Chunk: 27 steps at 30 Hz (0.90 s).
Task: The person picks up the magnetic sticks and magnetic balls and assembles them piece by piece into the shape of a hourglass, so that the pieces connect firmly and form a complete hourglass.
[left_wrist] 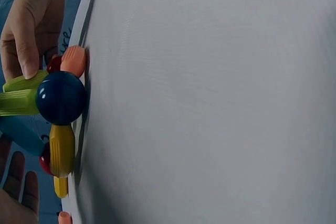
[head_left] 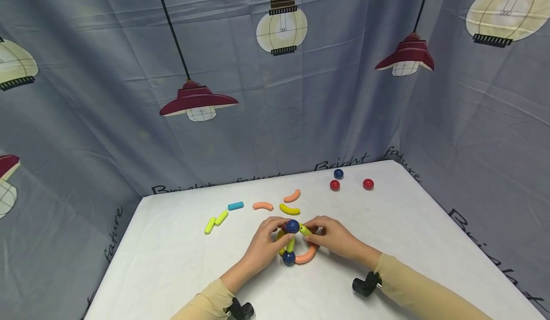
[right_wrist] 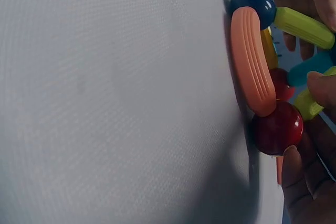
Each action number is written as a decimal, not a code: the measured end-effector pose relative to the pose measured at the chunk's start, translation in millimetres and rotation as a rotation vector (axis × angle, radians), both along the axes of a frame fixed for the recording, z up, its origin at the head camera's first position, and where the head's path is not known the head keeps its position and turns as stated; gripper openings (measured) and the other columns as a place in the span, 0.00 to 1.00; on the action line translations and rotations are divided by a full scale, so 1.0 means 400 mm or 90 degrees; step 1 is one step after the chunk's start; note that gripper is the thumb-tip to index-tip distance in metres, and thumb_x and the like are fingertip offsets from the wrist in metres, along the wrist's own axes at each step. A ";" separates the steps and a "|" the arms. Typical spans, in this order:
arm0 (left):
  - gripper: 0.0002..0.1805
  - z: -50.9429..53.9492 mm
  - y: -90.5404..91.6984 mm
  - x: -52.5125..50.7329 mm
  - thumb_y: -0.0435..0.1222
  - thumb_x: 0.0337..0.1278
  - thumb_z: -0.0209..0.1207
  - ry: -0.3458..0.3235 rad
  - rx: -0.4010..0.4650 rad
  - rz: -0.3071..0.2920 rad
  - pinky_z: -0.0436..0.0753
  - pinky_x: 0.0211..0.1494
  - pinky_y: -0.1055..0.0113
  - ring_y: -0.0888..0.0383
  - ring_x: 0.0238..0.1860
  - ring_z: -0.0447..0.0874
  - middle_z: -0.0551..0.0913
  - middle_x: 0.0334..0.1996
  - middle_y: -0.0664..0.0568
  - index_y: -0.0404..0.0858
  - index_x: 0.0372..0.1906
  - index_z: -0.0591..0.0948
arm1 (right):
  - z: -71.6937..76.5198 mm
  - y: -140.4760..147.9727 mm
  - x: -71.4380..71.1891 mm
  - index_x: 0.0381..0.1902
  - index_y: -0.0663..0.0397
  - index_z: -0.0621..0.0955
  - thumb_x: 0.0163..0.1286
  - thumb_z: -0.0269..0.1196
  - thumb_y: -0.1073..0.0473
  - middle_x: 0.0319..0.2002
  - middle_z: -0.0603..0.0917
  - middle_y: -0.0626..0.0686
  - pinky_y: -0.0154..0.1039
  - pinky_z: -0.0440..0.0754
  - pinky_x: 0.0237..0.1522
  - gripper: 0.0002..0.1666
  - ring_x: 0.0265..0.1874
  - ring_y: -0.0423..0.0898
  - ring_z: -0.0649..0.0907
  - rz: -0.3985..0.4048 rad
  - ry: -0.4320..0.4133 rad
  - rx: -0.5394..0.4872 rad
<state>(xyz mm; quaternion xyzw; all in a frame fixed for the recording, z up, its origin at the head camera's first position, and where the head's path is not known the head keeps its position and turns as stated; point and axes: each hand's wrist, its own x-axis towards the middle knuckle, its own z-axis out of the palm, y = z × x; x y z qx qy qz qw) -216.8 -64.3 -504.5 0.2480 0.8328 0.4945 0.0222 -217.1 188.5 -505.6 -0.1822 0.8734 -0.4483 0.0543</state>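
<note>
A built frame of balls and rods stands low over the table between both hands. My left hand [head_left: 263, 243] holds it by the top blue ball [head_left: 292, 226], thumb and fingers at its side. My right hand [head_left: 334, 238] pinches a green rod [head_left: 305, 230] that runs from that ball; a fingertip touches a red ball [right_wrist: 278, 128], which the head view hides. Another green rod [head_left: 290, 244] links the top ball to a lower blue ball [head_left: 289, 258]. An orange curved rod [right_wrist: 252, 59] joins lower blue and red balls. Behind are a yellow curved rod [left_wrist: 62, 150] and a light-blue rod [left_wrist: 21, 136].
On the white table [head_left: 172, 262], loose green rods [head_left: 210, 225], a blue rod [head_left: 235, 206], orange curved rods [head_left: 263, 206] and a yellow curved rod [head_left: 290, 209] lie beyond the hands. Red balls [head_left: 368, 184] and a blue ball [head_left: 338, 174] sit near the back edge, before a curtain [head_left: 275, 133].
</note>
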 end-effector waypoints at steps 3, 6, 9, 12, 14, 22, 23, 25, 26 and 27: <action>0.22 0.001 0.006 -0.003 0.52 0.69 0.63 0.001 -0.009 -0.001 0.76 0.65 0.53 0.58 0.59 0.75 0.77 0.56 0.65 0.56 0.64 0.80 | 0.003 -0.002 0.001 0.52 0.36 0.86 0.70 0.70 0.52 0.40 0.83 0.38 0.38 0.80 0.43 0.13 0.42 0.43 0.79 -0.001 -0.002 0.006; 0.21 0.001 0.011 -0.002 0.52 0.69 0.63 -0.001 -0.016 -0.001 0.76 0.63 0.54 0.57 0.58 0.75 0.78 0.56 0.65 0.55 0.64 0.81 | 0.006 -0.003 0.003 0.52 0.36 0.86 0.70 0.70 0.52 0.40 0.83 0.37 0.38 0.80 0.43 0.13 0.42 0.43 0.79 0.001 -0.001 0.010; 0.21 -0.001 0.014 -0.002 0.52 0.69 0.63 -0.004 -0.019 0.001 0.76 0.62 0.56 0.56 0.58 0.75 0.77 0.56 0.65 0.55 0.64 0.81 | 0.007 -0.003 0.004 0.52 0.36 0.86 0.70 0.70 0.52 0.41 0.83 0.37 0.38 0.80 0.44 0.13 0.42 0.43 0.79 0.003 0.000 0.012; 0.22 -0.004 0.014 -0.001 0.52 0.69 0.63 -0.001 -0.025 0.004 0.75 0.63 0.56 0.56 0.59 0.74 0.77 0.56 0.65 0.55 0.64 0.81 | 0.005 -0.002 0.004 0.52 0.35 0.86 0.70 0.70 0.51 0.41 0.83 0.36 0.38 0.80 0.44 0.13 0.42 0.43 0.79 0.002 0.001 0.011; 0.22 -0.005 0.013 0.001 0.52 0.68 0.63 0.009 -0.033 0.006 0.75 0.63 0.55 0.56 0.59 0.73 0.77 0.57 0.65 0.54 0.64 0.81 | 0.003 -0.002 0.004 0.52 0.35 0.86 0.70 0.70 0.51 0.41 0.83 0.37 0.38 0.80 0.44 0.14 0.42 0.43 0.79 0.001 0.001 0.009; 0.38 -0.021 0.000 0.019 0.52 0.60 0.69 0.025 -0.118 -0.012 0.73 0.67 0.50 0.54 0.67 0.66 0.71 0.68 0.57 0.56 0.75 0.69 | -0.007 0.006 0.001 0.53 0.37 0.86 0.69 0.71 0.49 0.44 0.83 0.38 0.38 0.81 0.47 0.15 0.45 0.42 0.80 -0.005 -0.010 0.007; 0.41 -0.026 -0.002 0.022 0.52 0.59 0.70 0.023 -0.128 -0.016 0.72 0.68 0.49 0.53 0.69 0.65 0.69 0.69 0.56 0.56 0.76 0.67 | -0.009 0.008 0.001 0.52 0.37 0.86 0.69 0.71 0.49 0.44 0.83 0.38 0.38 0.81 0.47 0.15 0.44 0.42 0.80 -0.004 -0.006 0.009; 0.45 -0.034 -0.007 0.026 0.54 0.58 0.70 0.020 -0.146 -0.023 0.71 0.69 0.46 0.51 0.71 0.63 0.66 0.72 0.54 0.56 0.79 0.63 | -0.014 0.014 0.002 0.52 0.37 0.86 0.69 0.71 0.49 0.44 0.83 0.37 0.37 0.81 0.47 0.14 0.44 0.41 0.81 -0.001 0.001 0.011; 0.47 -0.037 -0.010 0.028 0.55 0.58 0.70 0.016 -0.153 -0.026 0.70 0.70 0.45 0.50 0.72 0.62 0.64 0.73 0.54 0.56 0.79 0.62 | -0.017 0.018 0.002 0.51 0.37 0.86 0.69 0.71 0.50 0.44 0.83 0.37 0.37 0.81 0.47 0.14 0.44 0.41 0.81 0.000 0.004 0.012; 0.48 -0.039 -0.012 0.028 0.56 0.57 0.69 0.013 -0.161 -0.028 0.70 0.70 0.45 0.50 0.72 0.62 0.63 0.74 0.54 0.55 0.80 0.61 | -0.017 0.020 0.003 0.51 0.37 0.86 0.68 0.71 0.50 0.44 0.82 0.37 0.37 0.81 0.47 0.14 0.44 0.41 0.81 0.001 0.007 0.014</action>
